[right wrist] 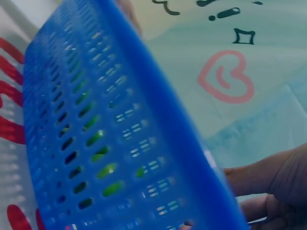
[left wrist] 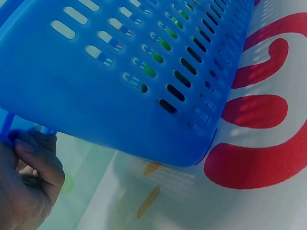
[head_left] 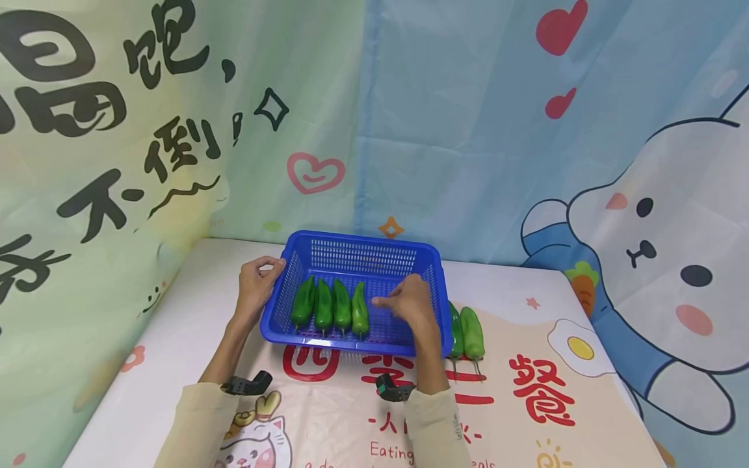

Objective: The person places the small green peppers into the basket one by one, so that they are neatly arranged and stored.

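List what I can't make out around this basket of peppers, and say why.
- Head: the left side of the loose pepper nearest the basket, hidden by its rim; that pepper shows partly.
- Head: some printed lettering, covered by the right sleeve.
- Left wrist: the shapes of the peppers inside, masked by the slotted wall.
- Right wrist: fingertips of the right hand, behind the rim.

Basket (head_left: 363, 238): smooth plastic, semi-gloss. Peppers (head_left: 323, 309): smooth, v. glossy skin. Counter cover (head_left: 509, 331): printed, smooth, looks like coated cloth w/ slight sheen. Backdrop (head_left: 427, 162): printed cloth, mostly matt, lightly creased. Sleeves (head_left: 433, 422): matt cloth. Wrist straps (head_left: 248, 385): matt, plastic-looking.
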`<move>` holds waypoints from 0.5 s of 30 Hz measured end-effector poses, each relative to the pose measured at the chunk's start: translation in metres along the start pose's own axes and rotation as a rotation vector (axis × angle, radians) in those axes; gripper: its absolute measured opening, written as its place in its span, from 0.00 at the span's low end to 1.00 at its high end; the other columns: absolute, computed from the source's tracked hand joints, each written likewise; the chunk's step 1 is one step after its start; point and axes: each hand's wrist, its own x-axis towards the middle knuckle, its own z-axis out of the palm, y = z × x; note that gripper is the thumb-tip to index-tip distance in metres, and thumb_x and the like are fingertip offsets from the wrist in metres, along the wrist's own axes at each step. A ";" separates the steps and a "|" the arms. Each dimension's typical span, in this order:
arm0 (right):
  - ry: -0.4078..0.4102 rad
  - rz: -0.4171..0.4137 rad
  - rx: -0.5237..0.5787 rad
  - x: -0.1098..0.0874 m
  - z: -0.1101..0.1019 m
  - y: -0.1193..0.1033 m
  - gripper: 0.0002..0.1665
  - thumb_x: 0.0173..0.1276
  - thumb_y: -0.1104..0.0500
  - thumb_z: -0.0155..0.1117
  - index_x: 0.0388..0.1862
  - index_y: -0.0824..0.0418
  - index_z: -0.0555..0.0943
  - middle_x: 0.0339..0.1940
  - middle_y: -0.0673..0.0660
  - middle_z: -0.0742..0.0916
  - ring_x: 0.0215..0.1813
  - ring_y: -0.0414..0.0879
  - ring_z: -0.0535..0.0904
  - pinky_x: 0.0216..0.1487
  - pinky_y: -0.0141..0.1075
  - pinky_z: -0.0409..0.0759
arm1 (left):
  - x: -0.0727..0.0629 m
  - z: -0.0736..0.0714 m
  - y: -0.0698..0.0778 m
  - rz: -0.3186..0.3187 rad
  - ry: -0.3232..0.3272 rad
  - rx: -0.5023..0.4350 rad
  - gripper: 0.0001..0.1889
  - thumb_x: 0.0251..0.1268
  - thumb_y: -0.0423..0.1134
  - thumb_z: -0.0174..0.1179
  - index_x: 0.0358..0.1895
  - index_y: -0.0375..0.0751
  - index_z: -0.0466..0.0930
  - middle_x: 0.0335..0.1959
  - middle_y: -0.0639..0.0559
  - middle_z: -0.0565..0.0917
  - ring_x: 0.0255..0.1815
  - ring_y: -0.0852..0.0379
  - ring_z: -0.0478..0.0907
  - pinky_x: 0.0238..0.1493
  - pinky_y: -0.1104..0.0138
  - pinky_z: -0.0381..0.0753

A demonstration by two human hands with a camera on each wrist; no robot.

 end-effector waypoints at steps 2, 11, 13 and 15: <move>0.011 0.012 0.011 -0.015 -0.011 -0.014 0.22 0.60 0.50 0.89 0.31 0.69 0.92 0.22 0.61 0.90 0.23 0.51 0.86 0.28 0.41 0.85 | 0.000 0.000 0.000 -0.002 0.000 -0.001 0.22 0.83 0.45 0.63 0.54 0.22 0.84 0.27 0.43 0.92 0.18 0.65 0.85 0.20 0.71 0.84; 0.006 0.071 0.068 -0.036 -0.031 -0.029 0.29 0.64 0.56 0.86 0.55 0.75 0.89 0.54 0.74 0.92 0.45 0.62 0.95 0.57 0.55 0.92 | 0.000 -0.001 0.001 -0.003 -0.004 -0.006 0.22 0.83 0.45 0.64 0.55 0.22 0.84 0.28 0.43 0.92 0.19 0.65 0.86 0.21 0.71 0.85; 0.009 0.066 0.079 -0.038 -0.034 -0.028 0.28 0.64 0.56 0.86 0.54 0.74 0.90 0.55 0.74 0.92 0.45 0.62 0.95 0.57 0.55 0.92 | 0.000 -0.001 0.000 -0.001 0.000 0.001 0.21 0.83 0.45 0.63 0.54 0.22 0.84 0.27 0.44 0.92 0.18 0.66 0.85 0.21 0.72 0.84; 0.008 0.065 0.101 -0.039 -0.037 -0.028 0.27 0.64 0.57 0.86 0.54 0.74 0.90 0.55 0.74 0.92 0.45 0.63 0.95 0.59 0.55 0.92 | 0.000 -0.001 0.000 0.002 0.001 0.006 0.21 0.83 0.45 0.63 0.54 0.23 0.84 0.26 0.45 0.92 0.18 0.66 0.85 0.20 0.72 0.84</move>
